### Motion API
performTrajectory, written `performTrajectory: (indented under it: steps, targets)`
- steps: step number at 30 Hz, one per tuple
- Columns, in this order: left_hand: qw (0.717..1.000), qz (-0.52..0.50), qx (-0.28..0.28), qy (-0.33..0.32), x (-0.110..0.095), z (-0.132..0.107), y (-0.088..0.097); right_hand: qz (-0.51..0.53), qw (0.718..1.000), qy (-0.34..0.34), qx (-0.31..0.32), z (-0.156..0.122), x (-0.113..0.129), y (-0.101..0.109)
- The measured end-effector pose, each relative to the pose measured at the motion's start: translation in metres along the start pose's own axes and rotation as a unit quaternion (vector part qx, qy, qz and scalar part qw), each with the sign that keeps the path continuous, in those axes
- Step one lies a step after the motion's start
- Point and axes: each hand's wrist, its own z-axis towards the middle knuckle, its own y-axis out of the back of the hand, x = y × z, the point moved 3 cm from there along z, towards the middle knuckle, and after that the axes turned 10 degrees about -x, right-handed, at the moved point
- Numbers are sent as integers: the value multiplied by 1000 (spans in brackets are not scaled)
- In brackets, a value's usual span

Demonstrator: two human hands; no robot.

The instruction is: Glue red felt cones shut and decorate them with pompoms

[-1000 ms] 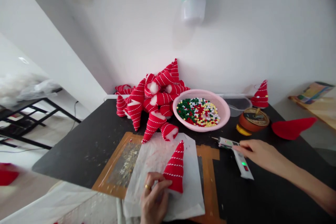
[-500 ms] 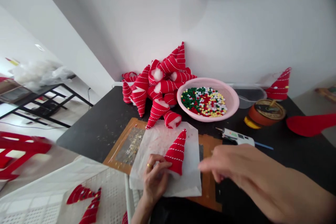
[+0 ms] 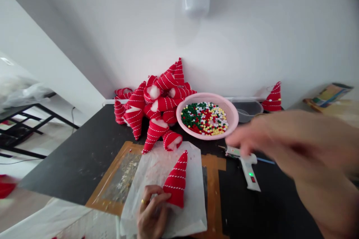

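On a white paper sheet [image 3: 193,198] lies a red cone hat [image 3: 177,183] with white stitched stripes and white stuffing at its base. My left hand [image 3: 153,211], wearing a ring, pinches the hat's lower left edge. My right hand [image 3: 269,138], smeared by motion, is raised over the table's right side, so its fingers are unclear. Partly below it is a white glue gun [image 3: 249,173] with a green light lit on its handle. A pink basket [image 3: 235,117] of small red, green, white and yellow pom-poms stands behind the sheet.
Several stuffed red cones [image 3: 165,102] are piled against the wall, left of the basket. A clear plastic container [image 3: 248,108] and a cone with pom-poms [image 3: 273,99] stand at the back right. Brown tape [image 3: 214,190] borders a mat under the paper.
My right hand has risen to the right, uncovering the glue gun's handle and hiding the round amber container. My left hand still holds the hat. The camera view has shifted up and right.
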Motion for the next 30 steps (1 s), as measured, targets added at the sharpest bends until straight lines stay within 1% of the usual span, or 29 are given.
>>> performTrajectory:
  steps: [1,2,3,5,6,8,9,11,14,17,21,24,27,30]
  targets:
    - [1000,-2,0,-5,0,1,0,15,1000,1,-12,22,-14,-8]
    - [1000,-4,1,-8,0,1,0,26,1000,-2,-8,41,-31,-19]
    - [1000,-6,1,-10,0,2,0,27,1000,-9,11,57,-51,-32]
    - [1000,-8,3,-12,-2,3,0,-14,996,-26,80,79,-94,-59]
    - [1000,-8,4,-11,-2,3,0,-56,990,-31,126,84,-114,-72]
    - [1000,-5,3,-9,-3,3,-1,-93,977,-32,190,87,-146,-91]
    - [1000,-4,1,-8,-3,3,-1,-109,968,-33,222,87,-157,-98]
    - [1000,-3,-5,-5,-2,2,-1,-144,947,-34,286,86,-171,-109]
    - [1000,0,-1,-6,3,-1,-1,-200,910,-27,361,86,-177,-121]
    - [1000,-2,12,-5,8,-4,0,-249,881,-8,402,91,-173,-131]
    - [1000,-2,-10,13,8,-4,0,-298,854,12,427,93,-165,-145]
    - [1000,-3,-7,21,2,-2,-1,-330,836,15,438,90,-163,-154]
    - [1000,-8,-5,23,-4,2,-2,-353,826,15,439,88,-165,-160]
    - [999,-16,-7,30,-6,4,-3,-361,824,16,437,88,-166,-162]
